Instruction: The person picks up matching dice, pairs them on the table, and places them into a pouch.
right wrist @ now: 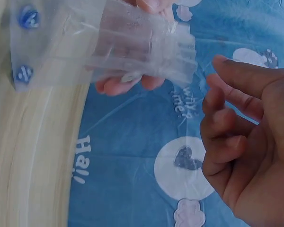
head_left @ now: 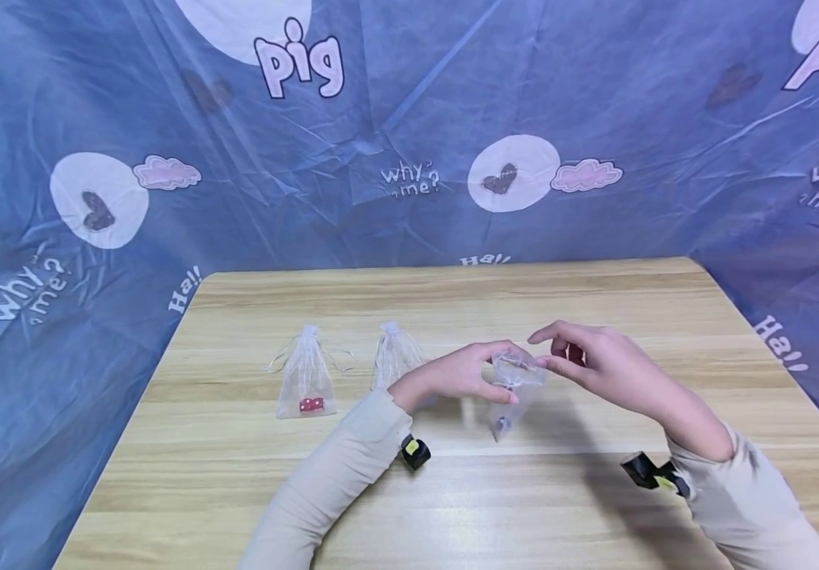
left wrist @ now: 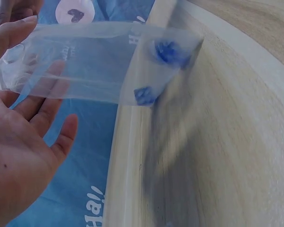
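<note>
My left hand [head_left: 462,374] holds a sheer white drawstring bag [left wrist: 94,64] near its gathered mouth, raised above the table. At the bag's bottom corners sit two small blue dice [right wrist: 24,74], one of them blurred in the left wrist view. Just right of the mouth is my right hand [head_left: 597,364], fingers loosely bent and thumb and forefinger spread apart. A gap shows between this hand and the bag in the right wrist view. Left of the hands, a second sheer bag [head_left: 307,372] lies with red dice [head_left: 312,404] inside.
Another sheer bag [head_left: 393,352] lies behind my left forearm, its lower part hidden. The wooden table [head_left: 238,491] runs back to a blue printed cloth [head_left: 409,103] hanging behind it and along both sides.
</note>
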Available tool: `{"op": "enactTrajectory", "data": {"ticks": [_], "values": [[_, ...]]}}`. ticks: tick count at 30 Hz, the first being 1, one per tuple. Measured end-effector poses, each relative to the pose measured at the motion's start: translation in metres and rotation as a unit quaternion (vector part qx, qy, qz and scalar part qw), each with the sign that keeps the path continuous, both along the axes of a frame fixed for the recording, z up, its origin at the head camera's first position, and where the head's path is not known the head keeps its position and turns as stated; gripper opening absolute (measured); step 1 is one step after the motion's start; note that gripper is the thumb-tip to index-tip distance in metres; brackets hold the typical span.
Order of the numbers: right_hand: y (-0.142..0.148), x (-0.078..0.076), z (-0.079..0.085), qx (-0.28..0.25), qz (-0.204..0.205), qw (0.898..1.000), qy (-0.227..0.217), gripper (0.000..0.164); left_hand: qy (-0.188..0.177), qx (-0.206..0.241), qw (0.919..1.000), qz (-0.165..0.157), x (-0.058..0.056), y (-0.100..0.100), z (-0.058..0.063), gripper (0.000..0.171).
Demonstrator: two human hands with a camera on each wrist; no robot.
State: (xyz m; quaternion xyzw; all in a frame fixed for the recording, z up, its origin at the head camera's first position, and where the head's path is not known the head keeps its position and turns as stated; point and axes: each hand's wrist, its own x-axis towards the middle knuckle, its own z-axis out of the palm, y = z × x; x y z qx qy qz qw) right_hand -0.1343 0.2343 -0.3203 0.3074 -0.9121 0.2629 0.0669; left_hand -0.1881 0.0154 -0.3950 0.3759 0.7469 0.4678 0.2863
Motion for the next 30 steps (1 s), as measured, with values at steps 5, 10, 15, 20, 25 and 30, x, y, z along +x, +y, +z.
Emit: {"op": "enactTrajectory", "data": {"ticks": [5, 10, 15, 20, 25, 30], "values": [[0.007, -0.004, -0.006, -0.003, -0.003, 1.000, -0.003, 0.025, -0.018, 0.007, 0.9998, 0.000, 0.000, -0.001, -0.001, 0.056], [0.013, -0.006, -0.017, -0.003, 0.003, 1.000, 0.010, 0.029, -0.011, 0.004, 0.9999, -0.001, -0.002, -0.002, -0.002, 0.057], [0.016, -0.009, -0.028, -0.009, 0.014, 0.999, 0.028, 0.035, -0.017, -0.004, 0.9998, -0.002, -0.001, -0.003, -0.003, 0.063], [0.016, -0.011, -0.036, -0.026, 0.030, 0.998, 0.039, 0.038, -0.022, -0.024, 0.9995, 0.000, -0.001, -0.003, -0.003, 0.069], [0.014, -0.013, -0.043, -0.032, 0.037, 0.998, 0.050, 0.038, -0.021, -0.038, 0.9990, -0.007, -0.001, -0.003, -0.003, 0.071], [0.010, -0.015, -0.049, -0.038, 0.027, 0.997, 0.054, 0.033, -0.031, -0.036, 0.9987, -0.015, -0.001, -0.003, -0.004, 0.070]]}}
